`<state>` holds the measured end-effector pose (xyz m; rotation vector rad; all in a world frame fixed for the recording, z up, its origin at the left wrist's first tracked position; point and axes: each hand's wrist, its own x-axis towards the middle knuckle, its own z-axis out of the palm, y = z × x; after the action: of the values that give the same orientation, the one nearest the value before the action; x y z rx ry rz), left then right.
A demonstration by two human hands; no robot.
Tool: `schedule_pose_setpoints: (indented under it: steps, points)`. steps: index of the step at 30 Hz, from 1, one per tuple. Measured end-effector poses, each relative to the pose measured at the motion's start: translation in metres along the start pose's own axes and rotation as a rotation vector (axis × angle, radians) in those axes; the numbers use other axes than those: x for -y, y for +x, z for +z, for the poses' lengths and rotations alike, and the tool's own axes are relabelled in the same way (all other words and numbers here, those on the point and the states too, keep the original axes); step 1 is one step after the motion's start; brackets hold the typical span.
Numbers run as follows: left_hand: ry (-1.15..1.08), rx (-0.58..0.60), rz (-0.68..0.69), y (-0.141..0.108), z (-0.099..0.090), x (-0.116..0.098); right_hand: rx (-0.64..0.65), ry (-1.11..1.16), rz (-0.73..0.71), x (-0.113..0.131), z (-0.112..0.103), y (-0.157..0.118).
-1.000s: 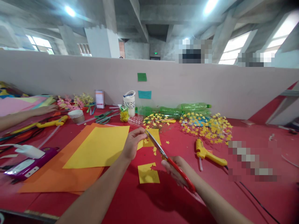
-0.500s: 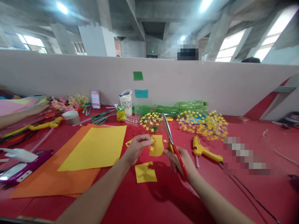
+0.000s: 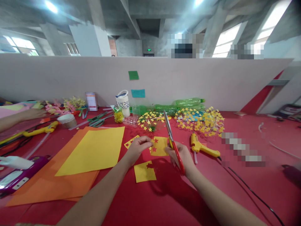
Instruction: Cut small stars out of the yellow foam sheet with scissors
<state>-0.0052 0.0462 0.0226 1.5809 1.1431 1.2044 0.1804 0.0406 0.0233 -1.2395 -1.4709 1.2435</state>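
Observation:
My left hand [image 3: 138, 149] pinches the left edge of a small yellow felt piece [image 3: 162, 147]. Star-shaped holes show red near that edge. My right hand [image 3: 180, 153] grips scissors [image 3: 176, 147] with red handles, blades pointing up and away, and its fingertips are at the felt's right edge. Below the hands a second yellow square [image 3: 143, 172] lies on the table with a star-shaped notch at its top. Another yellow scrap [image 3: 130, 142] with star holes is partly hidden behind my left hand.
Yellow and orange sheets [image 3: 94, 153] [image 3: 47, 185] lie at left beside a purple power strip [image 3: 23, 180]. Clusters of yellow stars [image 3: 207, 121], green bottles [image 3: 188, 102] and a white cup [image 3: 123, 105] stand behind. A yellow glue gun [image 3: 202, 148] lies at right. Another person's hand [image 3: 36, 113] is far left.
The felt piece now stretches further right, up to my right hand, and its star holes show against the red. The loose star by my right fingers is no longer visible. The view has shifted slightly.

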Motion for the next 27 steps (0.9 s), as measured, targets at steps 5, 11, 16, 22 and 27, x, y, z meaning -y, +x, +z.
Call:
schedule_pose_setpoints:
  steps: [5,11,16,22,27]
  points:
    - [0.492,0.051,0.153,0.004,-0.010,0.010,-0.100,0.031,-0.014,0.001,-0.005,0.004]
    - [0.763,0.187,0.176,0.005,-0.007,0.027,-0.074,0.067,-0.012,0.001,-0.003,0.003]
    - [0.651,0.137,0.138,0.002,-0.006,0.019,-0.066,0.069,-0.026,-0.001,-0.002,0.002]
    - [-0.103,0.356,-0.110,-0.012,0.016,-0.002,-0.047,0.089,-0.043,-0.003,0.003,-0.005]
    - [-0.141,0.199,-0.186,-0.012,0.022,0.002,-0.020,0.051,-0.076,0.000,0.006,-0.008]
